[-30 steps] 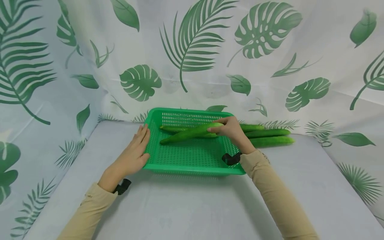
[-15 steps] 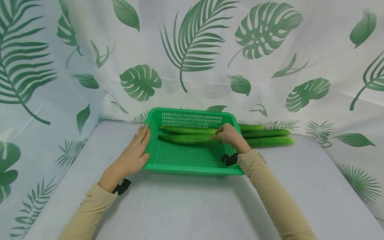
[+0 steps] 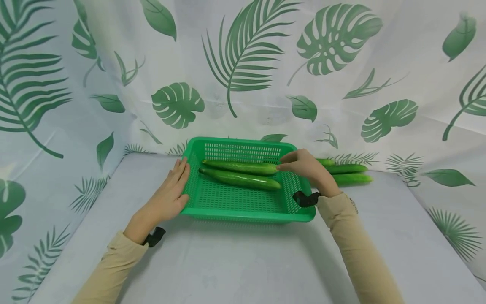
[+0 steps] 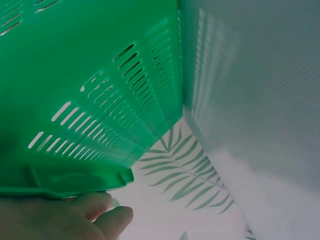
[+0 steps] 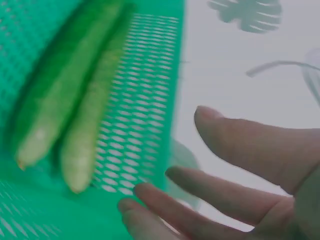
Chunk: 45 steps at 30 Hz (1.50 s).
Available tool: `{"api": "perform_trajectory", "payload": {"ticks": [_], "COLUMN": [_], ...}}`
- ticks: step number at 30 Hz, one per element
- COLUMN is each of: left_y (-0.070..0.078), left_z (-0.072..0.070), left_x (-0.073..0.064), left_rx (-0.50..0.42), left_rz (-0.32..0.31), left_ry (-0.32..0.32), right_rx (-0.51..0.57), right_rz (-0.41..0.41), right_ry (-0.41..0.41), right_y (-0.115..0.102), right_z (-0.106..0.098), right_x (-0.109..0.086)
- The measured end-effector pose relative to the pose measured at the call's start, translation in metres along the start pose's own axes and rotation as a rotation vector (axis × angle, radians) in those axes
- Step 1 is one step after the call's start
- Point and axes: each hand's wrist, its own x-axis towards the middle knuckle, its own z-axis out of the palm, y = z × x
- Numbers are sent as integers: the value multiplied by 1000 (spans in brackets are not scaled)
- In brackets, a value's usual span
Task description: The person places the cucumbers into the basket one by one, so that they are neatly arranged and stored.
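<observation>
Inside a green plastic basket lie two cucumbers side by side, a front cucumber and a back cucumber. My left hand rests along the basket's left rim with fingers straight; the left wrist view has its fingers at the rim, outside the slotted wall. Over the basket's right end, my right hand holds nothing. Its thumb and fingers are spread apart in the right wrist view, near the pale ends of both cucumbers.
Three more cucumbers lie together on the white table, right of the basket and partly behind my right hand. A leaf-printed curtain stands close behind the basket.
My right hand lowered the front cucumber into the basket, let go of it and moved right. That cucumber now lies beside the back one. My left hand stayed in place.
</observation>
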Motion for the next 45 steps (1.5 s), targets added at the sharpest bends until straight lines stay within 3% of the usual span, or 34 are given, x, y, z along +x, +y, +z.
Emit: {"api": "perform_trajectory", "payload": {"ticks": [3, 7, 13, 16, 20, 23, 25, 28, 31, 33, 38, 45], "left_y": [0, -1, -3, -3, -3, -2, -2, -1, 0, 0, 0, 0], "left_z": [-1, -2, -3, -2, -1, -1, -1, -1, -1, -1, -1, 1], "left_x": [0, 0, 0, 0, 0, -1, -1, -1, -1, 0, 1, 1], "left_rx": [5, 4, 6, 10, -1, -4, -5, -7, -8, -12, -19, -12], "left_rz": [-3, -7, -20, -23, -21, -18, -14, -13, -9, -3, -2, -2], "left_ry": [7, 6, -6, -7, -1, 4, 6, 1, -1, 2, 8, 14], "right_rx": [28, 53, 127, 251, 516, 673, 687, 562, 381, 320, 241, 88], "right_rz": [-61, -107, -144, -199, -238, -177, -94, 47, 149, 174, 129, 56], "right_ry": [54, 194, 450, 579, 762, 913, 980, 975, 889, 809, 626, 543], "right_y": [2, 15, 58, 85, 118, 142, 156, 178, 197, 211, 239, 245], "right_z": [-19, -41, -63, -68, -71, -70, -70, -68, -65, -62, -58, -55], "right_x": [-16, -36, -59, -65, -67, -65, -63, -58, -51, -46, -36, -35]}}
